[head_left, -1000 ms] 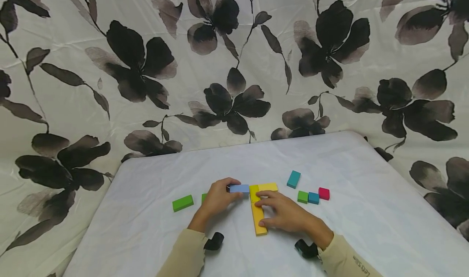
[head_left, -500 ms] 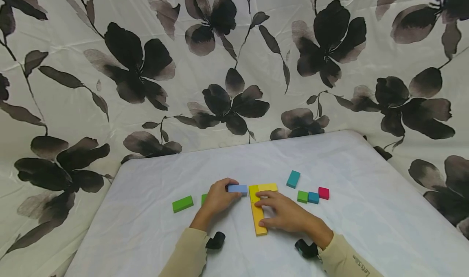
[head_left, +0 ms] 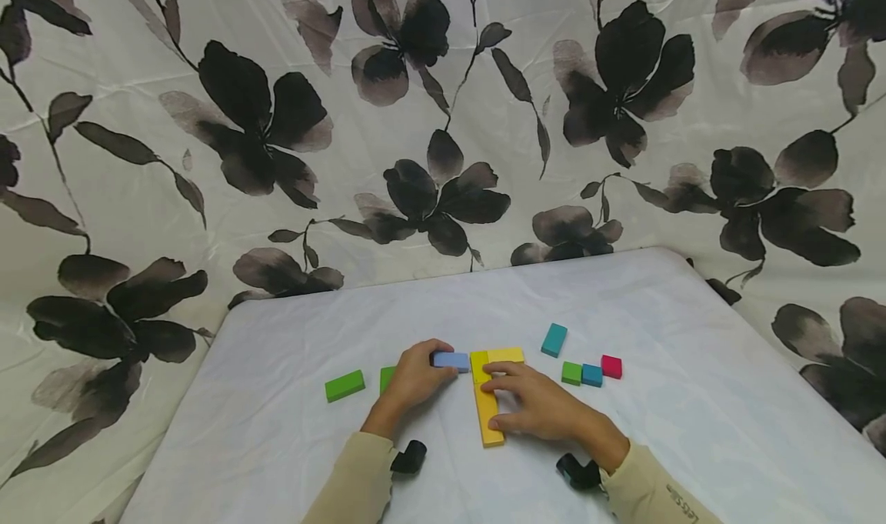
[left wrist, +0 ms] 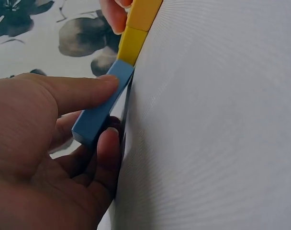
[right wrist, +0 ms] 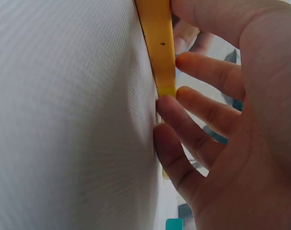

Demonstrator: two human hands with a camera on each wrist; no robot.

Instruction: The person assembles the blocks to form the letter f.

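My left hand (head_left: 415,374) pinches a light blue rectangular block (head_left: 451,362) between thumb and fingers, its right end close beside a yellow block (head_left: 481,362). In the left wrist view the thumb lies on top of the blue block (left wrist: 100,115), with fingers below. A longer yellow block (head_left: 487,407) runs from the first toward the person, and another yellow block (head_left: 508,353) extends right at the far end. My right hand (head_left: 543,407) rests with spread, relaxed fingers along the yellow blocks. In the right wrist view its fingertips touch the side of the long yellow block (right wrist: 161,45).
A green block (head_left: 344,385) lies at left; a second green block (head_left: 386,376) is partly hidden by the left hand. To the right are a teal block (head_left: 554,340) and small green (head_left: 571,372), blue (head_left: 591,375) and red (head_left: 612,366) blocks. White cloth (head_left: 277,447) covers the table.
The left hand shifts the blue block slightly left, away from the yellow block, then a little nearer the person and back toward the yellow. The right hand stays in place.
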